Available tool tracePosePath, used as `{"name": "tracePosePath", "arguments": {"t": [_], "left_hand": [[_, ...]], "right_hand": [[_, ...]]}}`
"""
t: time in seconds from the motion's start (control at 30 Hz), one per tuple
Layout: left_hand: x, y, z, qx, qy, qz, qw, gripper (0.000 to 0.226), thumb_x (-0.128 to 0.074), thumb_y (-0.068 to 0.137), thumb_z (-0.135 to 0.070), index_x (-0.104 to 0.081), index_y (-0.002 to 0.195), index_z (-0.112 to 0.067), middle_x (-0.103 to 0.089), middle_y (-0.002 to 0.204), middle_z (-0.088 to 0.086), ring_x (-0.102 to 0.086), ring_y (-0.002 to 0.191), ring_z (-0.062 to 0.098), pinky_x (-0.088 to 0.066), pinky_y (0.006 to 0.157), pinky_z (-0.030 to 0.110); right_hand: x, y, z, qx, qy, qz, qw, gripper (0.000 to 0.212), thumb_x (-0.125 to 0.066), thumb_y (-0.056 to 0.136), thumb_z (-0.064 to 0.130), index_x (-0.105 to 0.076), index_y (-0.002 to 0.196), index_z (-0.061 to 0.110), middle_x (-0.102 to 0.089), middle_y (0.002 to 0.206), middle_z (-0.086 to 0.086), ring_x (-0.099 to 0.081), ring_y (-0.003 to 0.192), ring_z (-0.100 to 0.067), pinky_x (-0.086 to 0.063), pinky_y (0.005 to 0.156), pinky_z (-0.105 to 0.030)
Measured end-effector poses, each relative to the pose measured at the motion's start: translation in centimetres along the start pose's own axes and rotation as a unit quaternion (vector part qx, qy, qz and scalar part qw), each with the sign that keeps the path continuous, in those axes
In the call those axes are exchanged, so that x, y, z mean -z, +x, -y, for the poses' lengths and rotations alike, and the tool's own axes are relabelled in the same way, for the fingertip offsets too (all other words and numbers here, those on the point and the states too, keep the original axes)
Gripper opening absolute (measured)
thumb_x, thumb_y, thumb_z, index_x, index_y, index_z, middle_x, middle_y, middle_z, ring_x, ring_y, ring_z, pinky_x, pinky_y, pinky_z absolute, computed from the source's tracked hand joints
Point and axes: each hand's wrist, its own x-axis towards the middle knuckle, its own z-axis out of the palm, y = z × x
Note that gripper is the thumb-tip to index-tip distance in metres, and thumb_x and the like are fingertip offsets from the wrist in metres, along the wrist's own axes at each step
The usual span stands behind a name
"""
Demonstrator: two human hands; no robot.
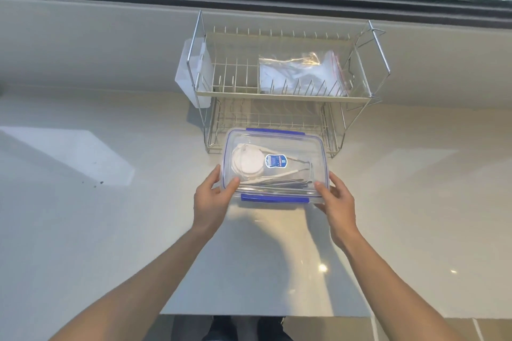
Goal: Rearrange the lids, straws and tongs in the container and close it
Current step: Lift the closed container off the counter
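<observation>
A clear rectangular container (315, 152) with blue clips sits on the counter in front of a dish rack, its transparent cover with a blue sticker (276, 161) on top. Through the cover I see round white lids (248, 165) at the left and metal tongs and straws (288, 181) lying along the near side. My left hand (212, 194) grips the container's near left corner, thumb on the cover. My right hand (336, 199) grips the near right corner the same way.
A two-tier wire dish rack (277, 97) stands just behind the container, with a clear zip bag (302, 72) on its upper tier and a white plastic holder (191, 72) on its left side. A window runs along the back. The counter's front edge is near my feet.
</observation>
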Motion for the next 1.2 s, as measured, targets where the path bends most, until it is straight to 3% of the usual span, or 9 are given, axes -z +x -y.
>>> {"name": "tracePosePath", "arguments": {"t": [0.17,0.37,0.57,0.73,0.9,1.1,1.2], "left_hand": [[-1.3,4.9,-2.9,0.013,-0.010,-0.024,1.000,0.046,-0.073,0.094,-0.026,-0.063,0.138,-0.021,-0.072,0.124,-0.009,-0.066,0.119,0.013,-0.054,0.104,0.045],[-2.7,9.2,-3.5,0.046,0.010,-0.034,0.998,0.053,-0.070,0.096,-0.030,-0.055,0.146,-0.021,-0.064,0.127,-0.010,-0.059,0.122,0.012,-0.053,0.106,0.045],[-3.4,12.3,-3.1,0.062,0.009,-0.035,0.997,0.067,-0.072,0.092,-0.044,-0.048,0.151,-0.024,-0.056,0.146,-0.005,-0.051,0.137,0.016,-0.046,0.112,0.047],[-3.6,14.0,-3.6,0.055,0.016,-0.034,0.998,0.068,-0.071,0.094,-0.039,-0.043,0.154,-0.022,-0.052,0.149,-0.003,-0.046,0.140,0.014,-0.045,0.114,0.046],[-3.9,15.0,-3.3,0.062,0.044,-0.030,0.997,0.070,-0.068,0.092,-0.049,-0.042,0.154,-0.030,-0.059,0.142,0.003,-0.055,0.133,0.023,-0.048,0.109,0.048],[-4.0,16.1,-3.3,0.066,0.066,-0.016,0.996,0.094,-0.065,0.076,-0.072,-0.038,0.156,-0.031,-0.060,0.143,0.011,-0.059,0.129,0.033,-0.049,0.109,0.051],[-4.2,16.5,-3.5,0.067,0.061,-0.012,0.996,0.086,-0.067,0.083,-0.063,-0.038,0.156,-0.029,-0.057,0.139,0.024,-0.055,0.131,0.039,-0.048,0.109,0.053]], "right_hand": [[-1.3,5.2,2.9,0.005,0.026,-0.004,1.000,0.051,-0.068,0.098,0.017,-0.057,0.147,0.020,-0.072,0.121,-0.015,-0.068,0.100,-0.021,-0.057,0.092,-0.040],[-2.9,9.0,4.4,0.000,0.031,0.000,1.000,0.051,-0.068,0.099,0.018,-0.053,0.149,0.018,-0.066,0.107,0.001,-0.067,0.094,-0.014,-0.056,0.101,-0.042],[-3.3,11.9,4.9,0.006,0.010,0.007,1.000,0.058,-0.068,0.100,0.027,-0.048,0.154,0.018,-0.061,0.137,-0.011,-0.064,0.123,-0.026,-0.054,0.107,-0.044],[-3.9,13.7,5.1,0.009,-0.009,0.007,1.000,0.060,-0.067,0.101,0.033,-0.045,0.156,0.021,-0.058,0.143,-0.016,-0.062,0.128,-0.025,-0.053,0.108,-0.045],[-4.6,14.6,5.3,0.010,-0.034,0.016,0.999,0.060,-0.065,0.102,0.030,-0.042,0.157,0.021,-0.058,0.134,-0.015,-0.062,0.125,-0.026,-0.054,0.106,-0.045],[-4.9,16.2,5.7,-0.002,-0.044,0.012,0.999,0.060,-0.063,0.103,0.032,-0.041,0.158,0.023,-0.062,0.131,-0.017,-0.064,0.119,-0.023,-0.055,0.104,-0.044],[-5.2,16.4,6.0,-0.005,-0.044,0.002,0.999,0.058,-0.062,0.104,0.029,-0.041,0.158,0.023,-0.063,0.119,-0.012,-0.065,0.116,-0.023,-0.056,0.102,-0.042]]}}
